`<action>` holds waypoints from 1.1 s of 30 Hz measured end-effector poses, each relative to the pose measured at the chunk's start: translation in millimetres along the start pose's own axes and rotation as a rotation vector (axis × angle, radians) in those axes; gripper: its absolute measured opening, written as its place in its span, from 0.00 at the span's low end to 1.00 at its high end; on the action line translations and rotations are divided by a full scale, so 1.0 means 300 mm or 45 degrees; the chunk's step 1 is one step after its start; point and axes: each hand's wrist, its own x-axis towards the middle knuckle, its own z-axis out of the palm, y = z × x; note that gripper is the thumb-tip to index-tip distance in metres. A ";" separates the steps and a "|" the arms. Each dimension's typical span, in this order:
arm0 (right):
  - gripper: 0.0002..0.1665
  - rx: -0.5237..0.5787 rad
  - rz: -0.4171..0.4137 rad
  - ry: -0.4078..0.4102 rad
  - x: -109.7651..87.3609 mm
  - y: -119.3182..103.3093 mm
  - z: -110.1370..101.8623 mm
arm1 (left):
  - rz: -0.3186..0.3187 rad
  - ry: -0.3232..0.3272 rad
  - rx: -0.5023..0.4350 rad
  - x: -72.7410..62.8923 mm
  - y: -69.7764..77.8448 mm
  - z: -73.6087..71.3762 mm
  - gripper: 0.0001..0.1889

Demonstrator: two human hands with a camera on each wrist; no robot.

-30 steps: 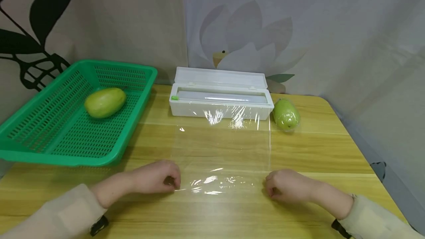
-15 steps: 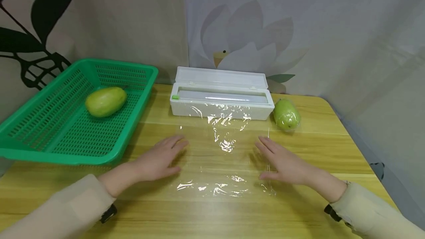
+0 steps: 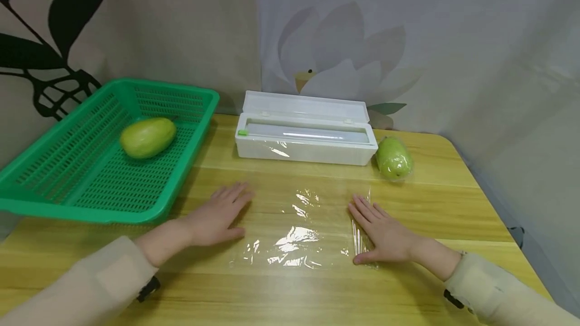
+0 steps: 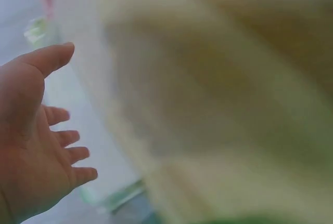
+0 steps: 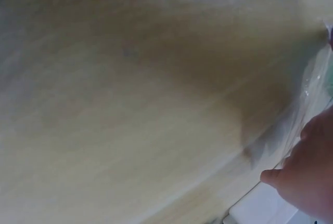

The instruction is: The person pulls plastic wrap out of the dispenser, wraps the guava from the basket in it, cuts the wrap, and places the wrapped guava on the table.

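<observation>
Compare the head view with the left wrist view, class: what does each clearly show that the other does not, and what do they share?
Only the head view clearly shows the back of the left hand and the yellow-green fruit inside the green basket.
Only the left wrist view shows that hand's palm.
Both share the left hand, gripping nothing. The wrist view's background is too blurred to name.
</observation>
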 end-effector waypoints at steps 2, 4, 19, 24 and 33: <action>0.68 -0.002 0.001 0.000 -0.001 0.004 -0.001 | 0.007 0.052 0.004 0.005 0.016 -0.049 0.40; 0.68 -0.009 0.002 0.002 -0.004 0.009 -0.001 | 0.010 0.121 0.023 0.017 0.033 -0.116 0.39; 0.68 0.049 0.021 0.002 -0.026 0.030 0.017 | -0.339 0.335 -0.195 0.127 -0.115 -0.652 0.38; 0.69 0.068 0.030 -0.001 -0.026 0.025 0.029 | -0.435 0.443 -0.405 0.125 -0.241 -0.717 0.37; 0.69 0.068 0.031 -0.016 -0.020 0.010 0.031 | -0.723 0.342 -0.478 0.022 -0.540 -0.613 0.43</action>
